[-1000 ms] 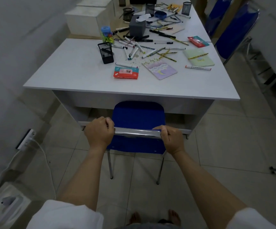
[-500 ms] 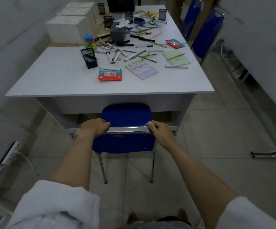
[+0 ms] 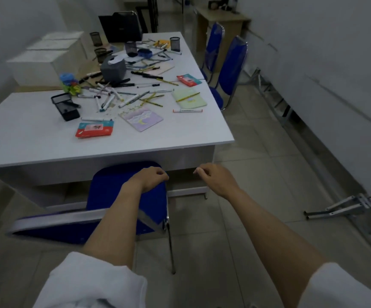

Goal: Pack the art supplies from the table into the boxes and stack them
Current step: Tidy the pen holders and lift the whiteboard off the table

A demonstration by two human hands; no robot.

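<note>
Two hands, left [image 3: 152,177] and right [image 3: 215,177], loosely curled, grasping nothing; mesh tray [image 3: 65,107] (one pen inside) on table [image 3: 35,130].

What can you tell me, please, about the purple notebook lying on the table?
The purple notebook is a small, thin, squarish book with a lilac cover showing pale clouds and a yellowish crescent. It lies flat and closed, turned at an angle to the table edge, just right of the red packet and apart from it. Light specks are scattered by its far corner. Neither hand touches it.
</note>
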